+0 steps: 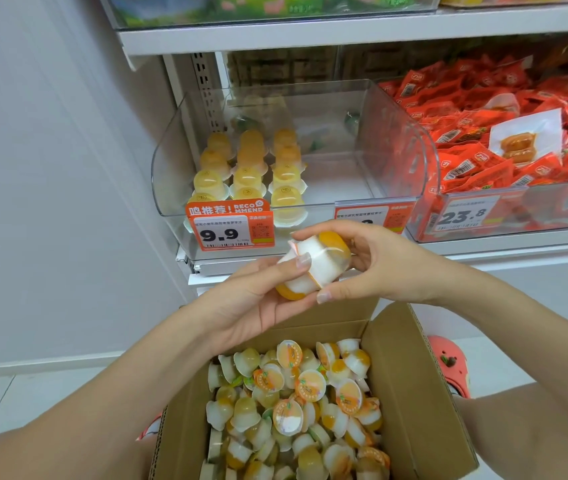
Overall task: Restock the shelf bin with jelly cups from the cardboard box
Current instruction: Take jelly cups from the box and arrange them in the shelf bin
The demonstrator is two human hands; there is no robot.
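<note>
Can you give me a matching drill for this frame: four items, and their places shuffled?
Items:
1. held jelly cups
2. cardboard box
3. shelf bin
4. red snack packets

Places:
A. on the floor below the hands, open
B. neighbouring bin to the right
C. between left hand and right hand
D. behind the 9.9 price tag

Pairs: 1-C, 2-A, 3-D, 4-B

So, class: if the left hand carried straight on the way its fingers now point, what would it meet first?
Probably the right hand, just past the jelly cups the left hand already grips; its fingers point up and rightward. Depth is uncertain.
</note>
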